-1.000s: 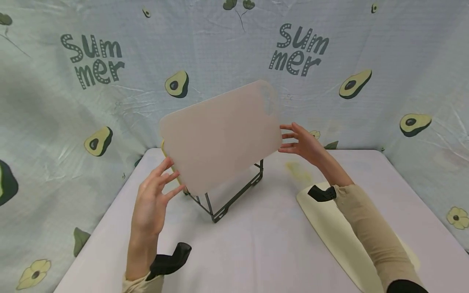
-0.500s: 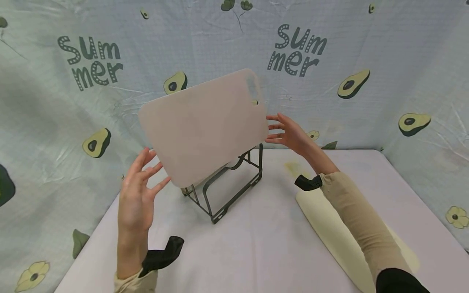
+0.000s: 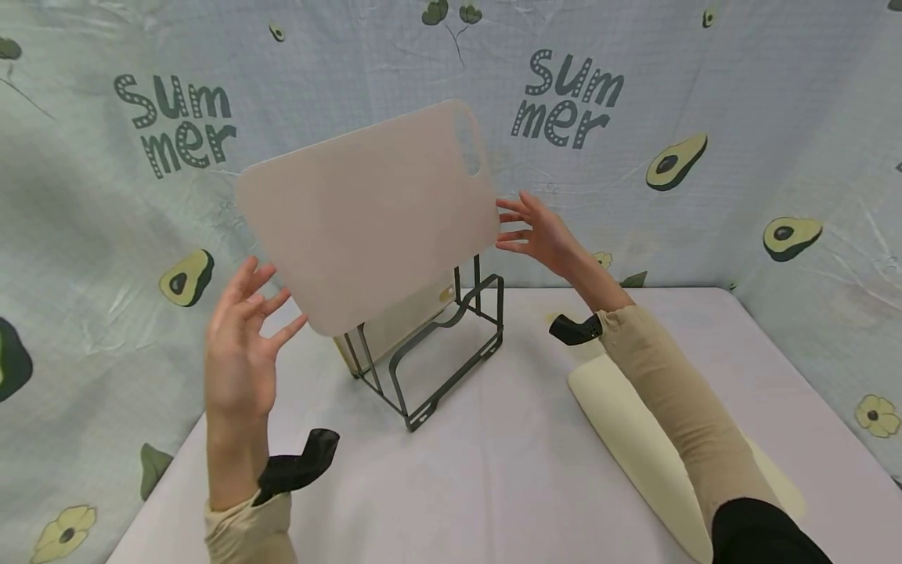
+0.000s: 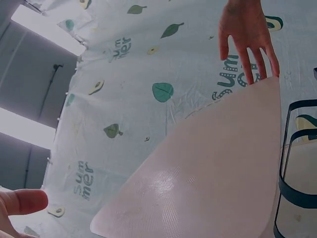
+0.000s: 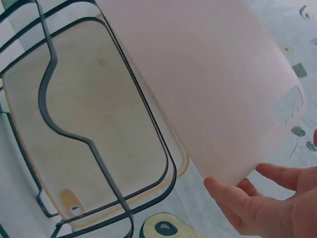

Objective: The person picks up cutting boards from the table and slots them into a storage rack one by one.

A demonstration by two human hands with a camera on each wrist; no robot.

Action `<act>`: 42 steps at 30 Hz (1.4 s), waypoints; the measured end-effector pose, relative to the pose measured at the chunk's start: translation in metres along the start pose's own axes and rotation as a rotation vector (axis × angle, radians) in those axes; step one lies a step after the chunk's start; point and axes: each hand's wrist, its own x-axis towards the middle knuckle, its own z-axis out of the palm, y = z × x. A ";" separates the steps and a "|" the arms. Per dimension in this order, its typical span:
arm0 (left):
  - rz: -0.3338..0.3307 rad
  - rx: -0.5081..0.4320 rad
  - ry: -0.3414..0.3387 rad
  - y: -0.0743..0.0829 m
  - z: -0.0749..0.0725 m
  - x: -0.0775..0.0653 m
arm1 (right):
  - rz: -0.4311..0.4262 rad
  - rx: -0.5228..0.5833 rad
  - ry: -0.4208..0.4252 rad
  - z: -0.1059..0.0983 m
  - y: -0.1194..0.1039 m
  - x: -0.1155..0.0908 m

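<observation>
A pale pink cutting board (image 3: 373,211) with a handle slot is raised and tilted above a black wire rack (image 3: 458,392). Spread fingertips of my left hand (image 3: 239,352) meet its lower left edge. My right hand (image 3: 550,235) touches the opposite end below the slot, its fingers extended; in the right wrist view the fingertips (image 5: 213,184) sit right at the board's corner. The board is carried between both hands. Behind it, a beige board with a yellow rim (image 5: 99,99) stands in the rack, partly covered in the head view.
A pale yellow flat piece with rounded corners (image 3: 634,446) lies on the white table (image 3: 451,486) at the right, partly under my right forearm. A printed cloth (image 3: 395,47) hangs behind and around the table.
The pink cutting board has risen and shifted left, with both hands moving along at its ends. More of the rack and the beige board now shows beneath it.
</observation>
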 end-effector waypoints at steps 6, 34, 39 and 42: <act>0.062 -0.008 0.019 0.005 0.002 0.006 | -0.022 0.069 -0.008 0.008 -0.007 0.009; 0.042 -0.029 0.045 -0.021 0.002 0.009 | -0.025 0.058 -0.163 0.007 0.015 0.037; 0.026 -0.021 0.044 -0.027 0.000 0.009 | -0.004 0.058 -0.159 0.003 0.023 0.039; 0.013 -0.017 0.047 -0.031 -0.001 0.008 | 0.004 0.049 -0.156 0.002 0.029 0.040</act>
